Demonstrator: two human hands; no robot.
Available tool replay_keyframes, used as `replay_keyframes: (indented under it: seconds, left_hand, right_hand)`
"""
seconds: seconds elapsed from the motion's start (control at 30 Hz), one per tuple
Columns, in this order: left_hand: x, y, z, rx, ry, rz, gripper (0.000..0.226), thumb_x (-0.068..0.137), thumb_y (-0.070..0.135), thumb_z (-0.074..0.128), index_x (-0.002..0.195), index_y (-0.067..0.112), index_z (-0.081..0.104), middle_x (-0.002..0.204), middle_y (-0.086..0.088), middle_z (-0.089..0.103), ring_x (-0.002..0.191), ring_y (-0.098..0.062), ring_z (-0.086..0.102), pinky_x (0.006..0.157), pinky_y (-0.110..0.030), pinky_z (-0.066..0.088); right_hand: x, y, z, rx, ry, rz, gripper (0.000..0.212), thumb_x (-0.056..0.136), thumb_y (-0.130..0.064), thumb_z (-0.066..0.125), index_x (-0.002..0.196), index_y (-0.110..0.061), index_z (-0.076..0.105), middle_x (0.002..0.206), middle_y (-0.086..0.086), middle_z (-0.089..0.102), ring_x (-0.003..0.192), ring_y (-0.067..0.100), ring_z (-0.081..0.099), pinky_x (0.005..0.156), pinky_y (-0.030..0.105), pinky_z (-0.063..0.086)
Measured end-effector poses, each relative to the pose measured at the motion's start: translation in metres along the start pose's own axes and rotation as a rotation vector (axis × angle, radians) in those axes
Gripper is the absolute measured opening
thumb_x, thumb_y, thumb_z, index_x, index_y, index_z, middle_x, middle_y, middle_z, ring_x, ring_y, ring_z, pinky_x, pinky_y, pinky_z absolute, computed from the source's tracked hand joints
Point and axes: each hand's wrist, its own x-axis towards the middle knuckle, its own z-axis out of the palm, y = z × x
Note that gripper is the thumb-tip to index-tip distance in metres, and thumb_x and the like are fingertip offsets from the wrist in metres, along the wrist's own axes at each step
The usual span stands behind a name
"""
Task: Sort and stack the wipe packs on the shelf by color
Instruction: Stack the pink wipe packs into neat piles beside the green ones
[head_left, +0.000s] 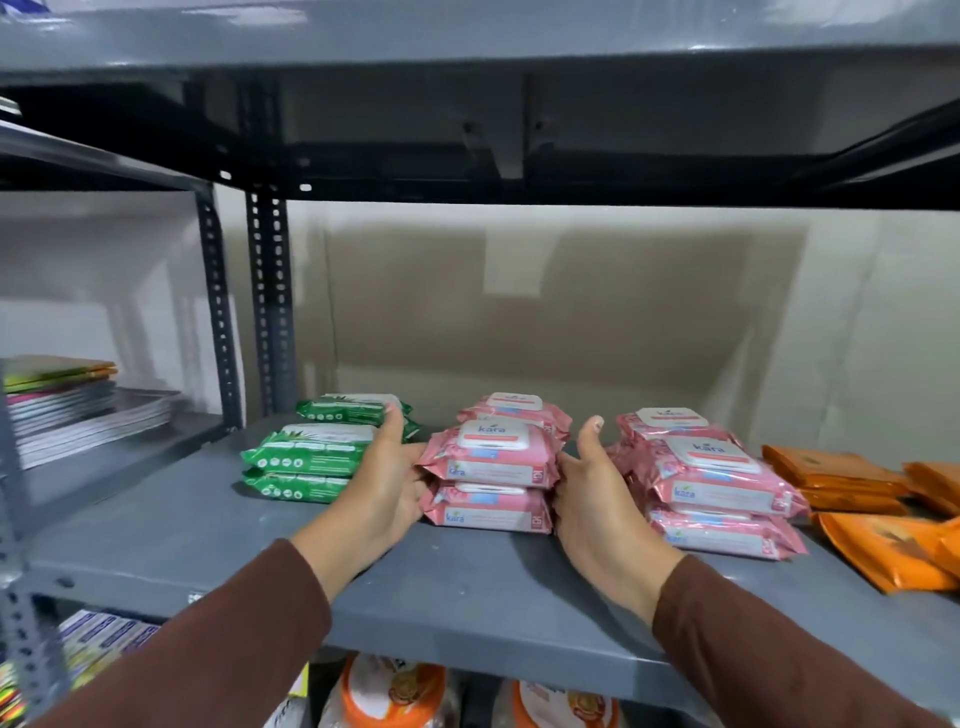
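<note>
On the grey shelf (218, 540) a front stack of two pink wipe packs (488, 478) stands between my hands. My left hand (387, 480) presses flat against its left side, thumb up. My right hand (592, 486) presses against its right side, thumb up. Behind it lies another pink stack (514, 410). To the right stand more pink packs (711, 483), stacked and slightly askew. Green packs sit at the left in a front stack (306, 460) and a rear stack (350, 408). Orange packs (883, 525) lie loosely at the far right.
A slotted steel upright (270, 306) marks the shelf's left end; beyond it a neighbouring shelf holds stacked books (72, 405). The upper shelf (467, 36) hangs low overhead. Orange-and-white bottles (395, 693) stand on the shelf below. The wall closes the back.
</note>
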Motion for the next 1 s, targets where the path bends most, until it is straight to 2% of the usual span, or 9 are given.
replay_keyframes:
  seconds: [0.13, 0.37, 0.47, 0.67, 0.73, 0.77, 0.83, 0.93, 1.0]
  left_hand:
    - [0.003, -0.001, 0.005, 0.031, -0.044, -0.021, 0.094, 0.090, 0.075, 0.013, 0.102, 0.000, 0.070, 0.109, -0.023, 0.072, 0.102, -0.035, 0.068, 0.088, -0.048, 0.054]
    - [0.008, -0.004, 0.010, 0.202, -0.047, -0.012, 0.093, 0.089, 0.074, 0.007, 0.111, 0.008, 0.070, 0.103, -0.014, 0.075, 0.089, -0.023, 0.074, 0.071, -0.037, 0.062]
    - [0.005, -0.005, 0.011, 0.201, -0.041, 0.001, 0.093, 0.089, 0.074, 0.008, 0.111, 0.009, 0.071, 0.102, -0.014, 0.076, 0.093, -0.025, 0.073, 0.082, -0.040, 0.059]
    - [-0.004, -0.011, 0.011, 0.183, 0.043, 0.113, 0.076, 0.098, 0.062, 0.018, 0.057, 0.038, 0.078, 0.079, 0.002, 0.078, 0.078, -0.018, 0.075, 0.098, -0.044, 0.050]
    - [-0.013, -0.013, 0.008, 0.246, 0.073, 0.172, 0.065, 0.097, 0.064, 0.022, 0.075, 0.042, 0.079, 0.093, 0.010, 0.077, 0.088, -0.010, 0.073, 0.104, -0.039, 0.044]
    - [-0.017, -0.014, 0.002, 0.283, 0.103, 0.201, 0.060, 0.093, 0.070, 0.025, 0.099, 0.039, 0.077, 0.110, 0.012, 0.071, 0.102, -0.007, 0.067, 0.108, -0.034, 0.038]
    - [-0.025, -0.007, -0.017, 0.349, 0.172, 0.285, 0.088, 0.074, 0.085, 0.031, 0.140, 0.030, 0.049, 0.140, 0.012, 0.050, 0.129, -0.008, 0.046, 0.112, -0.033, 0.027]
    - [-0.025, 0.028, -0.066, 0.359, 0.345, 0.441, 0.110, 0.060, 0.087, 0.036, 0.148, 0.021, 0.037, 0.152, 0.005, 0.038, 0.141, -0.014, 0.032, 0.118, -0.041, 0.021]
    - [-0.015, 0.051, -0.106, 0.328, 0.432, 0.419, 0.102, 0.070, 0.081, 0.038, 0.150, 0.019, 0.032, 0.157, 0.000, 0.031, 0.143, -0.017, 0.028, 0.118, -0.043, 0.018]
  right_hand:
    - [-0.001, 0.005, 0.003, -0.039, -0.018, -0.024, 0.078, 0.096, -0.067, 0.012, 0.123, -0.018, 0.066, 0.117, 0.007, 0.075, 0.105, 0.020, 0.073, 0.086, 0.034, 0.057]
    - [0.005, 0.009, 0.003, -0.043, 0.016, -0.037, 0.079, 0.095, -0.070, 0.014, 0.132, -0.020, 0.064, 0.125, 0.008, 0.072, 0.115, 0.026, 0.068, 0.108, 0.049, 0.045]
    - [0.002, 0.007, 0.004, -0.037, -0.011, -0.022, 0.079, 0.096, -0.069, 0.014, 0.135, -0.020, 0.061, 0.127, 0.009, 0.071, 0.117, 0.026, 0.068, 0.108, 0.049, 0.045]
    - [-0.010, -0.001, 0.003, -0.081, -0.004, -0.037, 0.070, 0.099, -0.063, 0.016, 0.116, -0.020, 0.069, 0.110, 0.004, 0.078, 0.100, 0.017, 0.075, 0.085, 0.033, 0.057]
    - [-0.020, -0.005, 0.005, -0.142, 0.041, -0.077, 0.069, 0.099, -0.064, 0.018, 0.114, -0.022, 0.071, 0.109, -0.001, 0.078, 0.101, 0.014, 0.074, 0.092, 0.032, 0.054]
    - [-0.025, -0.006, 0.006, -0.185, 0.072, -0.122, 0.066, 0.099, -0.063, 0.021, 0.115, -0.023, 0.071, 0.110, -0.006, 0.078, 0.103, 0.009, 0.073, 0.094, 0.030, 0.051]
    - [-0.032, -0.006, 0.007, -0.260, 0.196, -0.277, 0.063, 0.095, -0.067, 0.030, 0.126, -0.026, 0.065, 0.125, -0.020, 0.068, 0.115, -0.005, 0.062, 0.101, 0.022, 0.043]
    - [-0.036, -0.007, 0.020, -0.302, 0.222, -0.464, 0.075, 0.084, -0.072, 0.033, 0.146, -0.033, 0.045, 0.149, -0.026, 0.039, 0.125, -0.024, 0.039, 0.104, 0.006, 0.029]
    - [-0.032, -0.001, 0.037, -0.234, 0.095, -0.468, 0.076, 0.081, -0.080, 0.039, 0.140, -0.033, 0.054, 0.148, -0.020, 0.049, 0.131, -0.013, 0.044, 0.110, 0.018, 0.032]
